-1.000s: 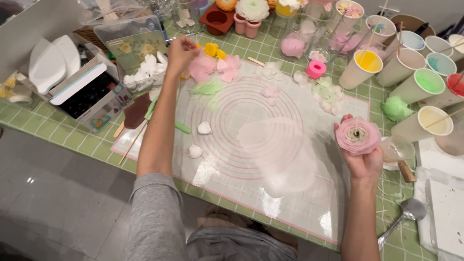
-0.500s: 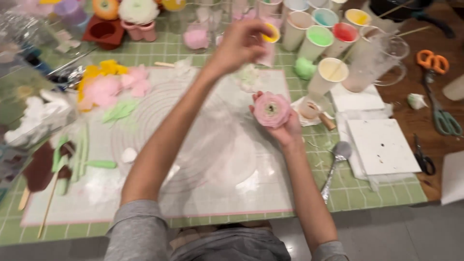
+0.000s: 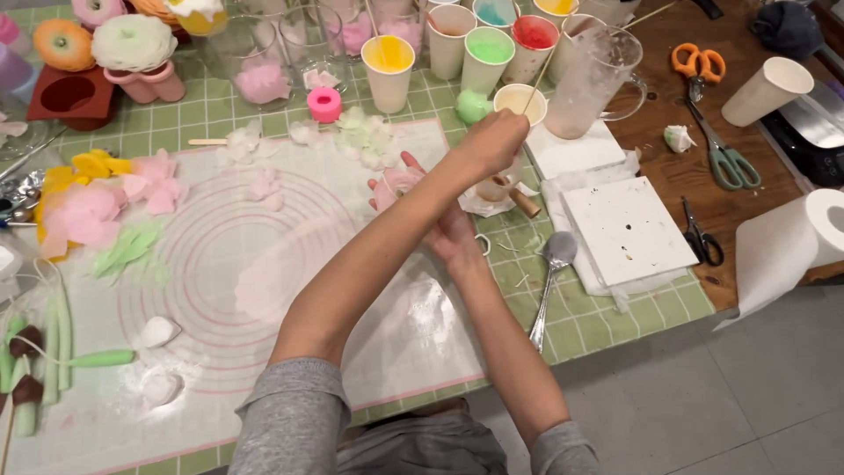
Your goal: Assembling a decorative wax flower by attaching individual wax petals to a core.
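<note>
Left hand [image 3: 494, 141] crosses over the right, fist closed on a thin stick [image 3: 538, 75] dipped in the cream cup [image 3: 519, 101]. Right hand [image 3: 444, 230] sits palm-up beneath, cradling a pink flower [image 3: 393, 183] over the silicone mat [image 3: 264, 264], apparently kept close for dabbing. Spoon [image 3: 552, 273] lies idle on the desk [image 3: 615, 308].

Wooden table [image 3: 677, 180] w/ a green gridded cutting mat [image 3: 607, 308] over most of it – bare brown wood at the right end, pale grey tiled floor [image 3: 730, 396] below, even bright light, no hard shadows.
</note>
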